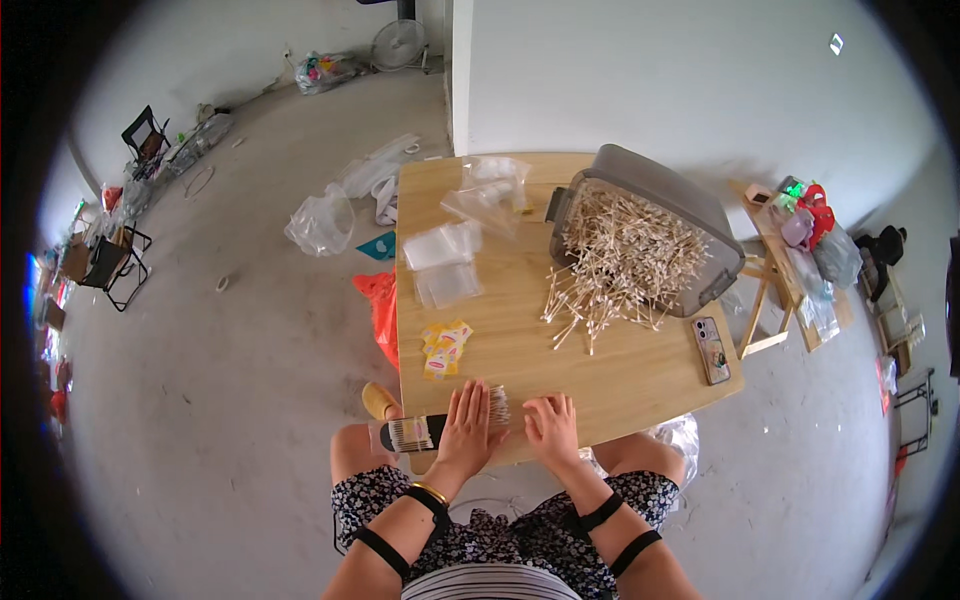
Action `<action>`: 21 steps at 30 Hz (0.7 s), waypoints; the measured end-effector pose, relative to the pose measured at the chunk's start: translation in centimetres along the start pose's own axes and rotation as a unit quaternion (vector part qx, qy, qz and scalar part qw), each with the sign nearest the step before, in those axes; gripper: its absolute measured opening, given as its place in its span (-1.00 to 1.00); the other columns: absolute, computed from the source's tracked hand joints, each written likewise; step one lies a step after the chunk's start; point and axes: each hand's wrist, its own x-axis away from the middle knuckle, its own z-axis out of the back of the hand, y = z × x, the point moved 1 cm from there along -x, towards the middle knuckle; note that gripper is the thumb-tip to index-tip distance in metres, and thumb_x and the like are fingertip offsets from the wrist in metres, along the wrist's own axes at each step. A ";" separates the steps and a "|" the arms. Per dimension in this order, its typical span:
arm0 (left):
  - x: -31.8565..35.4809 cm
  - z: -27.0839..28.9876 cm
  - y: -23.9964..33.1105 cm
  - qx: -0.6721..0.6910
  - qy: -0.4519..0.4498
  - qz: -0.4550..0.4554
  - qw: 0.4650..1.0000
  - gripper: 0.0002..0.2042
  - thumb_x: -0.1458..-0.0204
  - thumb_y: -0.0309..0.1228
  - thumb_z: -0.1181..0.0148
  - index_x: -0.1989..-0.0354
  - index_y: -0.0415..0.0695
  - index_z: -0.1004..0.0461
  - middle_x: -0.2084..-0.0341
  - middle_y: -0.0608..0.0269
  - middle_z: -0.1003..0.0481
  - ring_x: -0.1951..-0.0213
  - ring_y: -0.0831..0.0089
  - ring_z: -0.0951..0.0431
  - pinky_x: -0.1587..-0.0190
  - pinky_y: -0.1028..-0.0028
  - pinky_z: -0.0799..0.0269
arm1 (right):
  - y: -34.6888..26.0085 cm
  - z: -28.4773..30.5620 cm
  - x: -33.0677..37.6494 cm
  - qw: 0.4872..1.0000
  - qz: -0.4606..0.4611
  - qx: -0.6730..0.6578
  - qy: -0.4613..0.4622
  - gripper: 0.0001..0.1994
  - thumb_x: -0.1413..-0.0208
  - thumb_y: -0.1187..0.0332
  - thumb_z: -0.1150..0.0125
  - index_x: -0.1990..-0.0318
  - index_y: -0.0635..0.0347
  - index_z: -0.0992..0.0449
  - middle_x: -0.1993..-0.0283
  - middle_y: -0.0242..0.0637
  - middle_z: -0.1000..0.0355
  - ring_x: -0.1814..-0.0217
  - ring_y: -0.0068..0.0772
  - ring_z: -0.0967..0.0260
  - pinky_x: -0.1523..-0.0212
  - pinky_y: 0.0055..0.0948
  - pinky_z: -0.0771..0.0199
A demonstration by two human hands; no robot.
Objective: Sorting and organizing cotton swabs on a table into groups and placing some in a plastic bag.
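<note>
My left hand (467,425) lies flat, fingers stretched out and together, over a row of cotton swabs (499,405) near the table's front edge. The swab tips stick out to the right of it. To its left, a clear packet (409,434) with a dark band and more swabs showing reaches past the table's edge; what lies under the palm is hidden. Just right of the swab tips, my right hand (552,425) rests with fingers loosely bent and the thumb apart, nothing visible in it. Several yellow and white cards (446,347) lie beyond my left hand.
A grey plastic bin (655,165) lies tipped on the wooden table (520,340), loose swabs (630,245) spilling out. Clear bags (443,262) lie at the left side, a phone (711,350) at the right. A red bag (378,310) hangs beside the left edge.
</note>
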 end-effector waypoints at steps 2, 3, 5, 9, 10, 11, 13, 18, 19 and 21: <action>0.6 0.0 0.4 -0.027 -0.016 0.002 1.000 -0.09 -0.17 0.12 -0.04 -0.44 -0.42 0.05 -0.46 -0.16 0.03 -0.51 0.03 0.13 -0.51 0.03 0.25 | 0.0 0.3 0.5 0.999 -0.030 0.000 0.015 -0.72 -0.05 0.42 -0.23 0.04 0.10 -0.48 -0.01 -0.14 -0.33 -0.08 0.02 -0.27 -0.10 -0.04 -0.29; 0.9 0.1 0.6 -0.054 -0.029 0.004 0.998 -0.08 -0.16 0.13 -0.04 -0.45 -0.41 0.06 -0.46 -0.14 0.04 -0.51 0.04 0.14 -0.51 0.02 0.27 | -0.1 0.2 0.5 0.999 -0.034 -0.002 0.016 -0.72 -0.05 0.42 -0.23 0.04 0.10 -0.48 -0.01 -0.14 -0.33 -0.08 0.02 -0.27 -0.10 -0.04 -0.29; 1.6 0.0 1.1 -0.052 -0.048 0.007 0.997 -0.06 -0.14 0.16 -0.06 -0.45 -0.39 0.07 -0.47 -0.11 0.05 -0.51 0.05 0.16 -0.50 -0.01 0.28 | -0.3 -0.2 0.4 0.998 -0.051 0.006 0.038 -0.63 -0.08 0.41 -0.21 -0.08 0.12 -0.44 -0.15 -0.12 -0.32 -0.24 0.02 -0.24 -0.24 -0.06 -0.23; 0.7 1.7 1.7 -0.061 -0.091 0.000 0.994 0.00 -0.07 0.21 -0.11 -0.47 -0.33 0.07 -0.48 -0.04 0.06 -0.52 0.06 0.19 -0.49 -0.08 0.31 | 0.2 -1.3 0.5 0.995 -0.020 0.074 0.066 -0.60 -0.10 0.39 -0.16 -0.13 0.18 -0.42 -0.22 -0.10 -0.30 -0.33 0.02 -0.19 -0.37 -0.04 -0.16; 0.4 1.7 1.4 -0.064 -0.095 -0.001 0.993 0.00 -0.07 0.21 -0.11 -0.47 -0.33 0.07 -0.48 -0.04 0.06 -0.52 0.06 0.19 -0.49 -0.08 0.31 | 0.2 -1.5 0.5 0.995 -0.022 0.082 0.057 -0.58 -0.11 0.37 -0.14 -0.15 0.20 -0.42 -0.24 -0.11 -0.30 -0.37 -0.03 -0.17 -0.42 -0.06 -0.12; 0.0 1.5 1.0 -0.065 -0.077 -0.001 0.995 0.01 -0.05 0.21 -0.13 -0.47 -0.33 0.07 -0.48 -0.03 0.05 -0.52 0.06 0.17 -0.49 -0.08 0.29 | 0.2 -1.5 0.5 0.995 -0.024 0.089 0.049 -0.56 -0.12 0.35 -0.13 -0.17 0.23 -0.42 -0.25 -0.11 -0.29 -0.40 -0.07 -0.16 -0.47 -0.07 -0.08; -0.8 0.9 0.6 -0.069 -0.059 -0.005 0.996 0.02 -0.04 0.22 -0.15 -0.47 -0.32 0.07 -0.47 -0.03 0.05 -0.51 0.05 0.15 -0.49 -0.08 0.28 | 0.3 -1.7 0.5 0.994 -0.021 0.088 0.053 -0.56 -0.11 0.34 -0.12 -0.17 0.23 -0.42 -0.25 -0.11 -0.30 -0.40 -0.07 -0.16 -0.46 -0.07 -0.08; -1.0 -0.2 0.4 -0.011 -0.018 -0.002 1.000 -0.03 -0.09 0.16 -0.12 -0.46 -0.33 0.07 -0.47 -0.06 0.04 -0.50 0.01 0.11 -0.49 -0.08 0.24 | 0.1 -1.5 0.6 0.994 -0.023 0.092 0.048 -0.56 -0.10 0.33 -0.12 -0.15 0.24 -0.43 -0.25 -0.10 -0.30 -0.41 -0.08 -0.15 -0.47 -0.07 -0.08; -0.8 -0.4 0.5 -0.013 -0.019 -0.005 1.000 -0.03 -0.09 0.16 -0.12 -0.46 -0.33 0.07 -0.47 -0.06 0.04 -0.50 0.01 0.11 -0.49 -0.08 0.24 | 0.0 -1.5 0.5 0.995 -0.023 0.084 0.047 -0.56 -0.10 0.32 -0.13 -0.15 0.23 -0.43 -0.25 -0.11 -0.30 -0.41 -0.08 -0.15 -0.47 -0.07 -0.07; -0.5 -0.5 0.7 -0.011 -0.013 -0.002 1.000 -0.03 -0.10 0.15 -0.12 -0.47 -0.34 0.10 -0.47 -0.12 0.08 -0.51 -0.01 0.14 -0.49 -0.06 0.24 | 0.0 -1.5 0.6 0.996 -0.024 0.075 0.047 -0.56 -0.09 0.32 -0.13 -0.15 0.22 -0.43 -0.25 -0.11 -0.30 -0.41 -0.09 -0.15 -0.47 -0.07 -0.07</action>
